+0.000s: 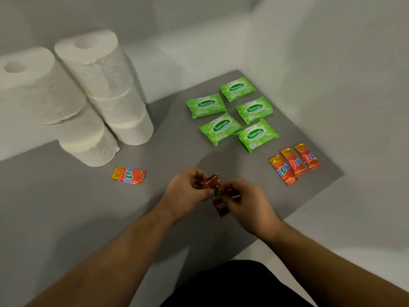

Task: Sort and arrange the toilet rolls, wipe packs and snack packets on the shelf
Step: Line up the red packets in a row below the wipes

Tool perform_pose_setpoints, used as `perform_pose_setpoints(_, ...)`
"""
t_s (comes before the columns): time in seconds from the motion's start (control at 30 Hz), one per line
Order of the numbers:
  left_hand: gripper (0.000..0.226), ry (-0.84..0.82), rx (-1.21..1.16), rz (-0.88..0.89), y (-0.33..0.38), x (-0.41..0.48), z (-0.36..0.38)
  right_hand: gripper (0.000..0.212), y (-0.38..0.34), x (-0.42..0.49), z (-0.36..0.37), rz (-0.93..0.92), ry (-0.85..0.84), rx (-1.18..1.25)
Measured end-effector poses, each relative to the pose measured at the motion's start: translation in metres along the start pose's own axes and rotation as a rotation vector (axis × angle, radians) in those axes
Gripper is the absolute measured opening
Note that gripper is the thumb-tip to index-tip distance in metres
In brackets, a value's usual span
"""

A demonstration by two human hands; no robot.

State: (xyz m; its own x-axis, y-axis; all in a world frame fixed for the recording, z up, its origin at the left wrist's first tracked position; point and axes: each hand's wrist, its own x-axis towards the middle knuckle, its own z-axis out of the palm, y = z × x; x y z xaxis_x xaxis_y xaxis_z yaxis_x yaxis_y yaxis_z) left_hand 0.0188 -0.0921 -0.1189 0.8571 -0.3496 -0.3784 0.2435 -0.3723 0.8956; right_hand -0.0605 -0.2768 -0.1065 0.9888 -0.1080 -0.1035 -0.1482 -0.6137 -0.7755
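Observation:
My left hand (184,193) and my right hand (247,202) meet over the grey shelf (66,207), both pinching a crumpled red snack packet (214,182) held between them. Another red snack packet (128,175) lies flat to the left. Three red snack packets (294,163) lie side by side at the right. Several green wipe packs (234,114) lie in two rows behind them. Two stacks of white toilet rolls (99,89) stand at the back left, three rolls high each.
White walls (332,63) close the shelf at the back and right. The shelf's front edge (272,231) runs diagonally below my right wrist. Something dark (232,284) shows below between my forearms.

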Motion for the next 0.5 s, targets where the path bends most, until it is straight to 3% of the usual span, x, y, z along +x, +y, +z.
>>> perform_pose_setpoints(0.3, 0.032, -0.011, 0.018, 0.039, 0.018, 0.023, 0.049, 0.020, 0.065, 0.025, -0.076, 0.200, 0.146, -0.070)
perform_pose_setpoints(0.5, 0.032, 0.011, 0.052, -0.047, 0.000, 0.022, 0.066, 0.021, 0.115, 0.042, -0.089, 0.265, 0.021, -0.177)
